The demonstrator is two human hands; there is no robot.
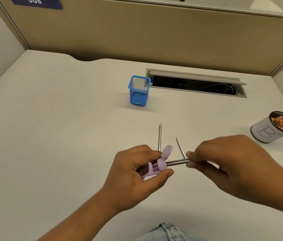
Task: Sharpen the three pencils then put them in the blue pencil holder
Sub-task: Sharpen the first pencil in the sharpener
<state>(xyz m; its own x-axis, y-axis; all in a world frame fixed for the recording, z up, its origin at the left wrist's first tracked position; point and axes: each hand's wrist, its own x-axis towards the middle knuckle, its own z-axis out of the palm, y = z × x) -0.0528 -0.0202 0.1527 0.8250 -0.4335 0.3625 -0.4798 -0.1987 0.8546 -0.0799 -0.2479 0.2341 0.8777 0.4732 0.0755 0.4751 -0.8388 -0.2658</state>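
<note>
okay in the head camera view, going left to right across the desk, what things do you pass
blue pencil holder → left hand holding the purple sharpener → pencil in the sharpener → right hand → round mesh cup of shavings. The two loose pencils overlap the hands, so I skip them.

Two bare hands meet over a pale tabletop (50,119). The left hand (137,173) holds a lilac sharpener (156,166); the right hand (224,160) pinches a pencil (177,162) pushed into it. Two sharpened pencils (159,136) lie just beyond. Farther off stands a blue mesh pencil holder (138,92); at right, a shavings-filled cup (272,127).
</note>
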